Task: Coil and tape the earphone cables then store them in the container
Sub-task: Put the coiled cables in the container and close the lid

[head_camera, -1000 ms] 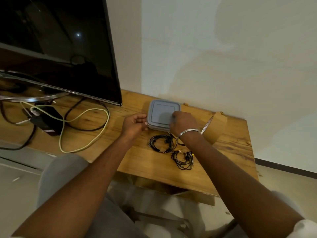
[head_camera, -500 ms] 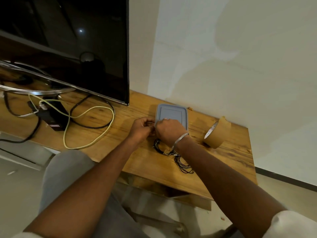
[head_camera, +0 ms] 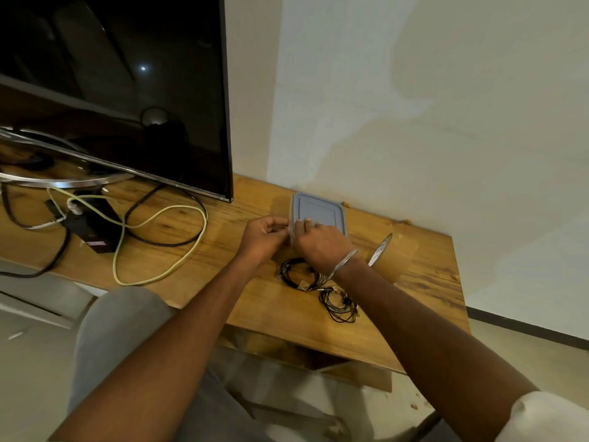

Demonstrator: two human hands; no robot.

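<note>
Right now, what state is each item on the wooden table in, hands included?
Grey lidded plastic container: lid on, both hands at its near-left edge.
Left hand: fingers at the lid's corner.
Right hand: fingers on the lid's edge.
Black coiled earphone cable nearer the container: coiled, lying on the table, outside the container.
Second black earphone coil: coiled, lying on the table.
Brown tape roll: standing on edge, untouched.

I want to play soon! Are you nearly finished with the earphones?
Almost. Both earphone coils already lie bundled on the wooden table. Right now the left hand and right hand are at the grey container's lid edge. Left: open it, put the coils inside, close it.
</note>
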